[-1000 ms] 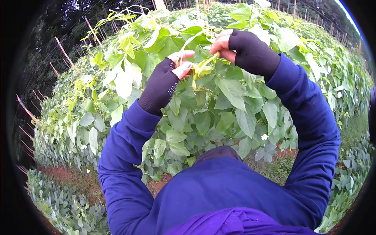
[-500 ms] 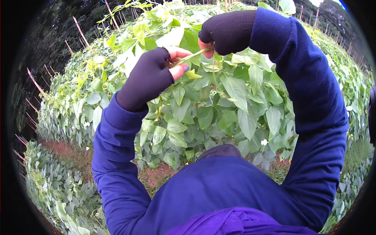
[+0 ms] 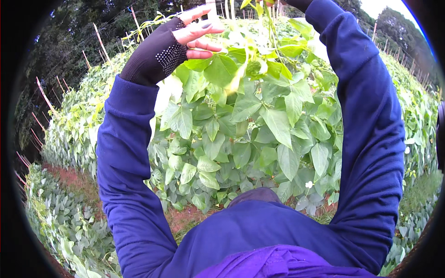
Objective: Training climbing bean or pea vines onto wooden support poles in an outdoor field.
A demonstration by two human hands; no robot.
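Observation:
My left hand (image 3: 185, 44), in a dark fingerless glove with white grip dots, is raised at the upper left. Its fingers are stretched out and apart, with nothing in them, beside the upper leaves of a bean plant (image 3: 278, 120). At the top edge, my right hand (image 3: 289, 2) is mostly cut off. Its fingertips are closed on a green vine (image 3: 272, 32), which hangs down from them with yellow-green leaves. A blurred pale yellow leaf or stem (image 3: 238, 76) shows between the two hands.
Thick rows of leafy climbing plants spread to both sides. Thin stakes (image 3: 101, 41) stand along the left, with dark trees behind. Reddish soil (image 3: 76, 183) shows between the rows. A small white flower (image 3: 309, 184) sits low on the foliage in front of me.
My left hand has let go of the stem, opened and moved up and left. The right hand has risen to the top edge, bringing a vine up with it.

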